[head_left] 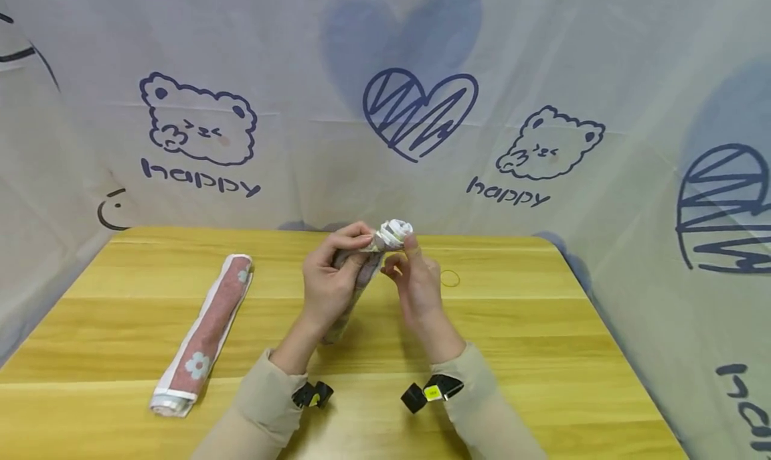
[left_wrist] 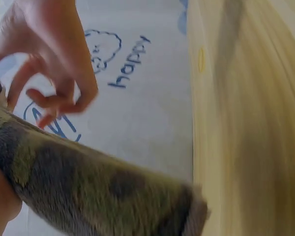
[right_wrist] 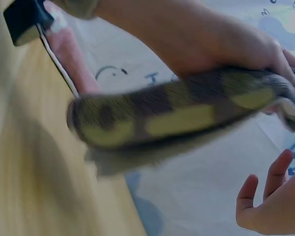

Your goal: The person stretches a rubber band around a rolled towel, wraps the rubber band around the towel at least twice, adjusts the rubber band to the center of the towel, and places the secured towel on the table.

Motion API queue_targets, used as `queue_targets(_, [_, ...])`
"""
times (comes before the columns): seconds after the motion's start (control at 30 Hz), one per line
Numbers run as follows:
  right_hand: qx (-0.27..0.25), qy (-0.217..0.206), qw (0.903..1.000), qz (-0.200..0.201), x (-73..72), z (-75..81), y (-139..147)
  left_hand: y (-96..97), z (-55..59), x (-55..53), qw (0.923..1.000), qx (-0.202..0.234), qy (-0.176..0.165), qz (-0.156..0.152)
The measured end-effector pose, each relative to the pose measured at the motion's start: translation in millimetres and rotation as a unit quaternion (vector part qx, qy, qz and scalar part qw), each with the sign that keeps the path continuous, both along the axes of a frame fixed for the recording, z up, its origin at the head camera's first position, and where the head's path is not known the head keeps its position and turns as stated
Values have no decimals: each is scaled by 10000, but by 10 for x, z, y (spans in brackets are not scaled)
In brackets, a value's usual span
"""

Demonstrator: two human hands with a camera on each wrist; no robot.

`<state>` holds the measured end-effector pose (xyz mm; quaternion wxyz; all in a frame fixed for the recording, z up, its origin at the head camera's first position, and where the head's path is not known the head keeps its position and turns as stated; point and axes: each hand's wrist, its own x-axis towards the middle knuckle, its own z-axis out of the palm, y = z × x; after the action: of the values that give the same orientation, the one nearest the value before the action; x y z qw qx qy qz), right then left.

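Lying left of the unfinished-looking patterned roll (right_wrist: 172,108) gripped by left hand (head_left: 330,272), pink roll (head_left: 211,326) seemed done; right hand (head_left: 421,287) was loose.

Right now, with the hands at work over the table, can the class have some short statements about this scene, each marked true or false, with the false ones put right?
1. The left hand grips a mottled towel. True.
2. The pink towel lies on the right side of the table. False: the pink towel lies on the left side.
3. The rubber band is on the table. True.
4. The right hand rests flat on the table. False: the right hand is raised above it.
5. The wall cloth is plain. False: it has drawings.
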<state>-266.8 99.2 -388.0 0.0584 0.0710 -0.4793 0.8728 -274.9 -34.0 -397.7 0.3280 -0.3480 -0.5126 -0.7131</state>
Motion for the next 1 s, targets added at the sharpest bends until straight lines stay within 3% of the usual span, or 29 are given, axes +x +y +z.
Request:
queue_targets(0.13, [476,203,9982,-287,-34,24,81,-45,-22,-32,9974,-497,401,-336])
queue_targets(0.27, [858,221,9959,-169,-87,44,181,-109,-7,-63,9921,-1016,717,-189])
queue_targets(0.37, [1298,326,9910,98,-132,67,290,-195,15,-70,9850,-1556,737,-110])
queue_targets(0.47, [1996,494,9779,369,-158,88,402,-285,24,-62,9767,-2087,419,-266])
queue_targets(0.6, [2942,699,9516,554,-165,110,486,-366,24,-37,9663,-2507,-220,-533])
queue_targets(0.67, [3295,808,9391,552,-161,121,495,-390,34,-23,9614,-2667,-423,-520])
queue_targets(0.8, [3704,1006,9211,649,-143,125,478,-423,92,11,9447,-3236,-521,-69])
queue_targets(0.9, [3793,1091,9151,832,-128,128,464,-443,145,31,9301,-3634,-486,242])
queue_targets(1.0, [3845,1113,9118,917,-130,131,461,-449,165,29,9261,-3737,-457,253])
